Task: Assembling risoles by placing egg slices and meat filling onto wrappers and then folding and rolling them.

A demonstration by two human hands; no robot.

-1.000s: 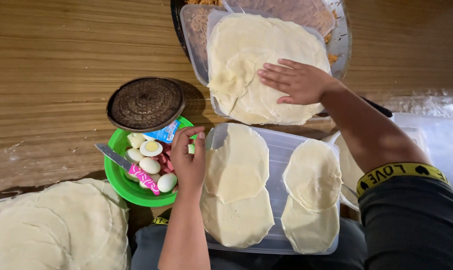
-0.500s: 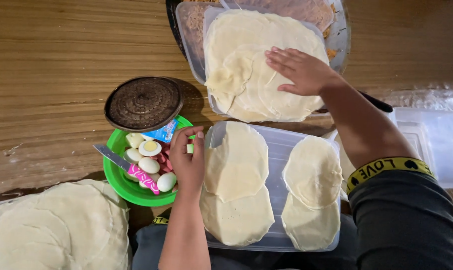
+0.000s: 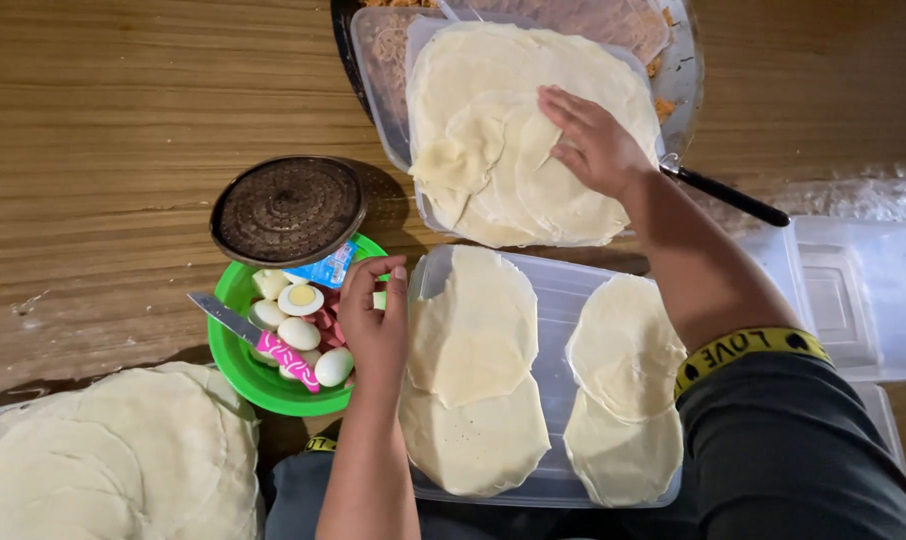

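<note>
On the upper plastic tray [image 3: 388, 60], the thin dough wrapper [image 3: 493, 150] looks soft, light and easy to tear, best lifted at its loose edge; the right hand [image 3: 593, 140] presses it with fingers spread flat, while the left hand [image 3: 373, 325], loosely curled and holding nothing, rests at the green bowl [image 3: 235, 360] of halved eggs [image 3: 301, 298].

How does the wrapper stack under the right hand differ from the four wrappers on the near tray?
The far stack is piled thick and overlapping, with the top sheet rumpled and partly lifted beside the right hand; the four near wrappers lie flat, as two overlapping pairs. The far stack nearly covers its tray; the near tray shows bare plastic between the pairs. Both are thin, pale, round dough sheets on clear plastic trays.
</note>
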